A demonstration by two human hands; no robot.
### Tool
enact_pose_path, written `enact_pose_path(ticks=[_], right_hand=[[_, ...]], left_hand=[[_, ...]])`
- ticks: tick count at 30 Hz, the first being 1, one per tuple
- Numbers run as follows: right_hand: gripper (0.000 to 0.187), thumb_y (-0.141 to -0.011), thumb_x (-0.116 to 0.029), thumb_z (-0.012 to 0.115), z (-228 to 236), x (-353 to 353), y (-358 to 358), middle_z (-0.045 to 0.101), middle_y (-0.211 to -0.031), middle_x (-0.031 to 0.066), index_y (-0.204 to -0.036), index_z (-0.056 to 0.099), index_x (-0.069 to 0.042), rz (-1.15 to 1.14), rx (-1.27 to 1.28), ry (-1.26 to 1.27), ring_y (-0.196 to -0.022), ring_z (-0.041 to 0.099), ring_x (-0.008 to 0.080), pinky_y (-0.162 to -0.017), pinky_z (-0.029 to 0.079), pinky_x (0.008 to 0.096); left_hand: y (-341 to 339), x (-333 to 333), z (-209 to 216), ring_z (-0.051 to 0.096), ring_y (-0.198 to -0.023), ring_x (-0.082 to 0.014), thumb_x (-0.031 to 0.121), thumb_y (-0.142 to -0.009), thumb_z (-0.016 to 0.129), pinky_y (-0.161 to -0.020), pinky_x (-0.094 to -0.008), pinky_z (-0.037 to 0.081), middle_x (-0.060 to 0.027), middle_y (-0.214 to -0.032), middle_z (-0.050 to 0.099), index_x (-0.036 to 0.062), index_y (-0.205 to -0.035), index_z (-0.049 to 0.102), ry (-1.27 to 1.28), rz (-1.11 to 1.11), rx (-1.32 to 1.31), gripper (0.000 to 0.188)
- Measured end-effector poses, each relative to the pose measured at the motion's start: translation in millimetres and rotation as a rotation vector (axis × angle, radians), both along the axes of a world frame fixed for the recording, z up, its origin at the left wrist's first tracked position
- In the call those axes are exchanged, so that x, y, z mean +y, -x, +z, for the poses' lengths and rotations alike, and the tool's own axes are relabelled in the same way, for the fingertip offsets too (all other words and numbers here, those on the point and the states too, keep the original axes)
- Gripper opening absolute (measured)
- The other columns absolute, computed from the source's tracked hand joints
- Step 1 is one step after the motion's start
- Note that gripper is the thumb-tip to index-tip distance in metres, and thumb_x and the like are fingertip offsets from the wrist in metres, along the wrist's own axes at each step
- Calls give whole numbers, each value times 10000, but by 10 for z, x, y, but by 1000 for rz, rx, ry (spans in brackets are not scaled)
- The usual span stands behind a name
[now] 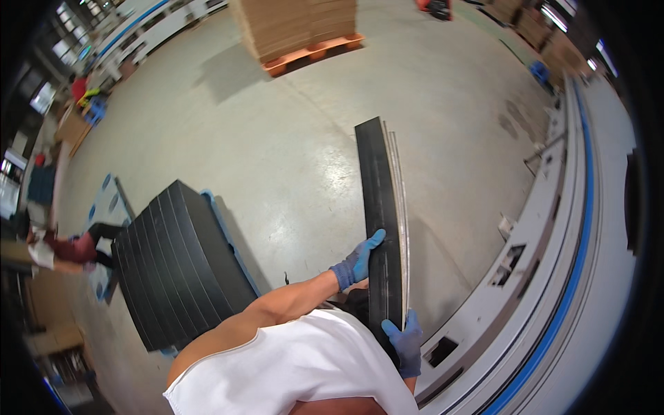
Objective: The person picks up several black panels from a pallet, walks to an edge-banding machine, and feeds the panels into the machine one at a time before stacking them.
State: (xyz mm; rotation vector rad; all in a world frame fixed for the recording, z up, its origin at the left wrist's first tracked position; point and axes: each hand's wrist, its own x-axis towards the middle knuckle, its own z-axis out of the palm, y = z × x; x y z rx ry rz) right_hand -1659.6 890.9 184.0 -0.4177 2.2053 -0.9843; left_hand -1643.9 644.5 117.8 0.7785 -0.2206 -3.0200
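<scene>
A few long, narrow boards (380, 187), black on the face with pale edges, stand out in front of me, lying against each other with their far ends slightly uneven. My left hand (361, 259), in a blue glove with a grey-blue cuff, closes on their left side about midway along, its thumb pressed on the black face. Close to my body, my right hand (406, 342) grips the near end of the boards from the right, also gloved in blue. The fingers beneath the boards are partly hidden.
On my left, black boards are stacked in rows (183, 263) on a blue pallet (232, 235). A long machine bed (553, 277) with a blue strip runs along my right. Ahead, brown cardboard (297, 28) sits on an orange pallet (318, 50). Another person (72, 249) is at far left.
</scene>
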Motion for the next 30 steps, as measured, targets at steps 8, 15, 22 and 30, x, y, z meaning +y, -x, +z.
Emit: enact_pose_path(ticks=[8, 15, 22, 30], right_hand=[[838, -785, -419, 773, -320, 430, 2266, 580, -1320, 223, -1426, 429, -3, 308, -147, -23, -1217, 571, 294, -1008, 442, 370], [763, -822, -568, 673, -336, 474, 4099, 608, -1270, 171, -1365, 501, -61, 638, -307, -241, -1153, 585, 302, -987, 445, 381], [745, -785, -555, 711, -238, -420, 5634, 650, -1187, 175, -1337, 534, -86, 550, -319, -250, -1097, 616, 313, -952, 461, 388], [788, -743, -531, 748, -184, -1062, 7206, 648, -1218, 176, -1357, 538, -86, 324, -240, -290, -1127, 614, 323, -964, 467, 390]], left_hand=[[1507, -471, -478, 655, -987, -252, 472, -923, 630, -930, -456, 526, -61, -1029, 704, 140, -1055, 687, 142, 356, -138, 363], [2359, -962, -808, 553, -1194, -296, 539, -894, 621, -1068, -479, 414, -76, -1302, 615, 139, -1256, 622, 239, 494, -180, 539], [3813, -1742, -817, 511, -1240, -294, 542, -927, 569, -1079, -467, 390, -75, -1376, 552, 129, -1359, 539, 357, 522, -190, 598], [6140, -2734, -919, 562, -1153, -257, 518, -932, 580, -1020, -447, 434, -37, -1284, 611, 143, -1275, 594, 277, 350, -153, 509]])
